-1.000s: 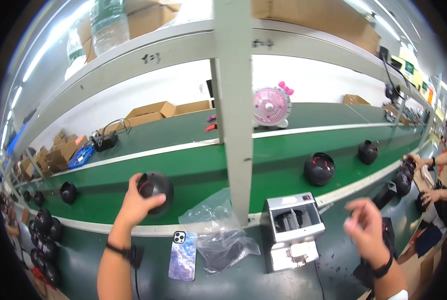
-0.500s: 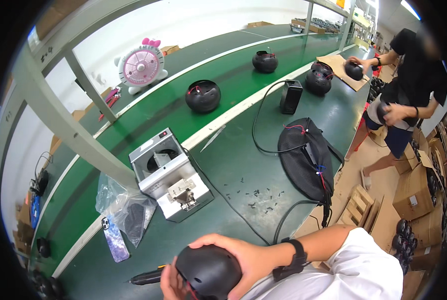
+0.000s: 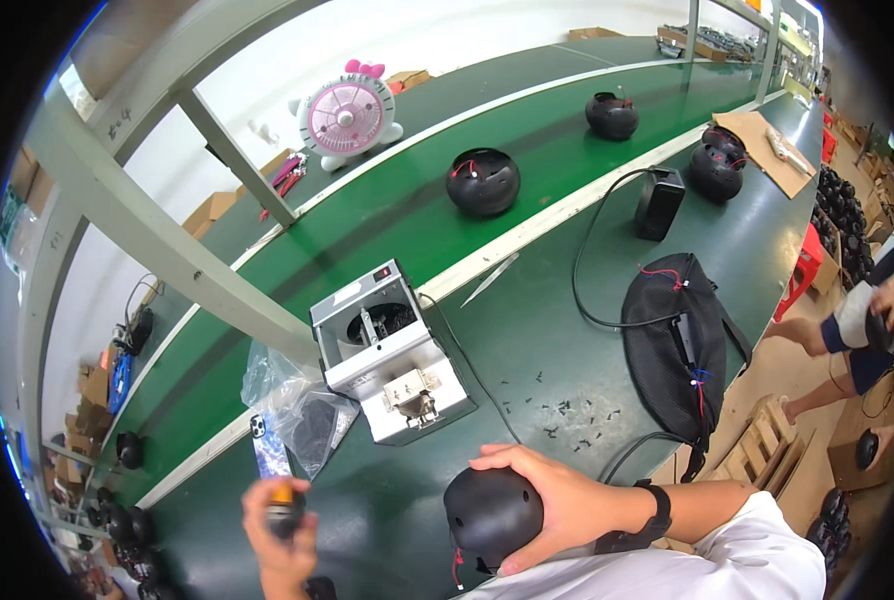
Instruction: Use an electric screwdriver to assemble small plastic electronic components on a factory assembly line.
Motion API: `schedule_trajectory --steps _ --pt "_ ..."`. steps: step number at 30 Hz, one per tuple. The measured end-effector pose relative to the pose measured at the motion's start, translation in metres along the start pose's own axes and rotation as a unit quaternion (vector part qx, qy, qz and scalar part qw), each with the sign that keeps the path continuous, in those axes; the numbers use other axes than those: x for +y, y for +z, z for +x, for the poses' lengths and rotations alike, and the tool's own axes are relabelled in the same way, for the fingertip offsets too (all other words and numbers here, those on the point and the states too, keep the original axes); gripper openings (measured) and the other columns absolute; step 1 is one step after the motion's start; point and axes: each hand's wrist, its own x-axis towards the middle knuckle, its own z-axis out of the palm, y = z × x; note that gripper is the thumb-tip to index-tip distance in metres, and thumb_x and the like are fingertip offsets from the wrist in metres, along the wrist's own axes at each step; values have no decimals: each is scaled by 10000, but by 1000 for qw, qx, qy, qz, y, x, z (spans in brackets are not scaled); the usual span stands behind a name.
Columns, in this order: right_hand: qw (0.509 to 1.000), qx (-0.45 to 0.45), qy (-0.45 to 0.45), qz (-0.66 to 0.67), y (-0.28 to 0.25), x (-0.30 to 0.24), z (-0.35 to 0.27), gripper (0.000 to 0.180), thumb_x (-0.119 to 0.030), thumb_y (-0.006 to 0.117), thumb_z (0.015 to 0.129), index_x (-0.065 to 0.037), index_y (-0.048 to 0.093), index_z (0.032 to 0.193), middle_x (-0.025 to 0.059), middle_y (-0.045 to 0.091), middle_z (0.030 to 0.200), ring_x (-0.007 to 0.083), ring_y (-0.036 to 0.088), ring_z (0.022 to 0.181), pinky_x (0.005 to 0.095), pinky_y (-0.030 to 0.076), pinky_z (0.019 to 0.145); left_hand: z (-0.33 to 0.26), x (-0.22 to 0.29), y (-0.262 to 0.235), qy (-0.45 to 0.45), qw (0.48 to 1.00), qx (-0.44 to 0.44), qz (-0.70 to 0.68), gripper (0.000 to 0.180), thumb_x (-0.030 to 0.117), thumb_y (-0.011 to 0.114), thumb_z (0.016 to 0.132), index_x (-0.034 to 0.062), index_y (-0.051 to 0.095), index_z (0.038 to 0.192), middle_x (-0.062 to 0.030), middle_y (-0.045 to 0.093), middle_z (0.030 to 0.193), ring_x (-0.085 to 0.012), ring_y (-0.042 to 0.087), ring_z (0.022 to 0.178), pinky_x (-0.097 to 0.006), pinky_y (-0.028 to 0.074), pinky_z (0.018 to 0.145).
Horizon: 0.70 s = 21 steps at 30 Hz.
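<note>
My right hand (image 3: 557, 505), with a black band on its wrist, is wrapped round a black rounded shell (image 3: 491, 512) near the table's front edge. A short red wire hangs from the shell's lower left side. To the left of it, my left hand (image 3: 285, 565) is raised with its fingers closed on an electric screwdriver (image 3: 285, 512), black with an orange end. Motion blurs this tool, and its tip cannot be made out. Beyond both hands stands a grey metal screw feeder (image 3: 397, 350). Several small dark screws (image 3: 579, 420) lie scattered on the table to its right.
A phone (image 3: 270, 455) and a clear plastic bag (image 3: 302, 410) lie left of the feeder. Black shells (image 3: 483, 182) stand on the green belt (image 3: 387, 235). At right are a black mesh bag (image 3: 672, 350), a black box (image 3: 659, 205) and another person's legs (image 3: 817, 335).
My left hand has left the shell and taken up the electric screwdriver from the table. My right hand still holds the shell. The view has shifted; the other person appears farther right and lower.
</note>
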Motion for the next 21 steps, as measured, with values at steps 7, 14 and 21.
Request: schedule_trajectory --steps 7,14,21 --pt "1000 3 -9 -15 1 1 5 1082 -483 931 643 -25 383 1457 249 416 1473 394 416 1408 442 384 1137 116 55 62 -22 815 214 -538 602 725 511 936 131 487 1031 32 485 635 -130 487 541 -301 473 555" --pt "999 35 24 25 2 -4 8 1063 -468 935 642 0 401 1433 216 462 1424 368 492 1321 421 418 1102 157 59 113 -163 890 160 -393 961 952 433 729 40 527 1019 -22 467 576 -165 462 465 -309 441 479" --pt "998 46 26 38 2 -2 11 1053 -448 945 631 7 408 1415 205 485 1364 356 511 1272 419 431 1079 122 108 50 -83 855 202 -471 701 772 568 871 88 525 1020 30 506 545 -118 487 418 -279 442 406"
